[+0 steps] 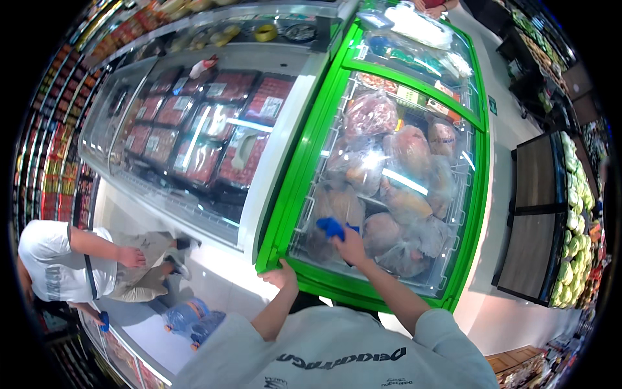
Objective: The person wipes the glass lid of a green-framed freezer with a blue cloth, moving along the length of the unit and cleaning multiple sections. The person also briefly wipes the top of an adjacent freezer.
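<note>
A green-framed chest freezer (300,165) with a glass top stands before me. Through the glass I see several bagged whole poultry (408,150) and a bag of pinkish meat (371,114). My right hand (351,247) grips a bunched blue cloth (332,227) over the near left part of the glass. On the freezer's near left corner rests my left hand (282,275), its fingers over the green frame and no cloth in it. Bright light reflections cover parts of the glass.
Left of the freezer is a glass-fronted display case (165,160) with meat trays (228,85). A person in a white shirt (53,257) holds a blue cloth (104,321) near another case. Large water bottles (187,313) lie at lower left. Vegetable stands (539,219) line the right.
</note>
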Action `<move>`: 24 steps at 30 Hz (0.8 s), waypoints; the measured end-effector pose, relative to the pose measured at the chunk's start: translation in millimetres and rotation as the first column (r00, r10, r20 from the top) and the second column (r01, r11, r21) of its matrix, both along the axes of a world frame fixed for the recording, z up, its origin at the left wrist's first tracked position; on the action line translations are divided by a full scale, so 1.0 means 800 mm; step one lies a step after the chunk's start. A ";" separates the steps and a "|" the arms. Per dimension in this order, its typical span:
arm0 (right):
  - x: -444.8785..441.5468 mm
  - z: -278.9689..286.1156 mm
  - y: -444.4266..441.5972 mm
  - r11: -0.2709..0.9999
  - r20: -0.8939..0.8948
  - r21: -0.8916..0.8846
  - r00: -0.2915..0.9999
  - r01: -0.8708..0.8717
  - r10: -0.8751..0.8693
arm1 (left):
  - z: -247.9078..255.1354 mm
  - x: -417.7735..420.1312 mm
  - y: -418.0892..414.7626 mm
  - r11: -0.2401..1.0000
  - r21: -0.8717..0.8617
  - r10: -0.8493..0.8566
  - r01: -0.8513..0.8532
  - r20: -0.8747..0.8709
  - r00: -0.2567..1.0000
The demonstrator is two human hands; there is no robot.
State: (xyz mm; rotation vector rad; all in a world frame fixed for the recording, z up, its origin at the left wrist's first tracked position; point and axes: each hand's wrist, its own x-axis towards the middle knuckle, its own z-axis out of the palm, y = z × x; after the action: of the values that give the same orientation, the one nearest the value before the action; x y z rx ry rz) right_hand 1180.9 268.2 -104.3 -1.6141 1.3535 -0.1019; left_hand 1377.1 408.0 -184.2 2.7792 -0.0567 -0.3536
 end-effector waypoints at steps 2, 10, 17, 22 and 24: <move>0.009 0.029 -0.002 0.765 0.364 0.522 0.713 0.376 -0.599 | -0.004 0.025 0.033 0.989 -0.146 -0.034 -0.004 -0.256 0.966; 0.059 0.211 0.007 0.584 0.546 0.793 0.221 0.174 -0.808 | 0.281 0.058 -0.026 0.268 -0.720 -0.786 0.640 0.220 0.577; 0.127 0.240 0.046 0.649 0.598 0.750 0.287 0.130 -0.748 | 0.421 0.077 -0.081 -0.423 -0.226 -0.783 0.877 0.578 -0.229; 0.164 0.273 0.070 0.587 0.511 0.799 0.369 0.128 -0.776 | 0.378 0.147 -0.109 -0.061 -0.159 -0.892 0.985 0.451 0.018; 0.175 0.284 0.077 0.603 0.497 0.782 0.425 0.159 -0.757 | 0.378 0.167 -0.103 -0.005 -0.251 -0.874 0.968 0.471 0.118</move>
State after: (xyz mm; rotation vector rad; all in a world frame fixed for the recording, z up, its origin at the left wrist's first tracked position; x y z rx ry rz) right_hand 1321.0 330.2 122.8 -0.3536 0.8919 -0.6126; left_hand 1511.0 325.9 118.5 1.6992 -1.8794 -0.2816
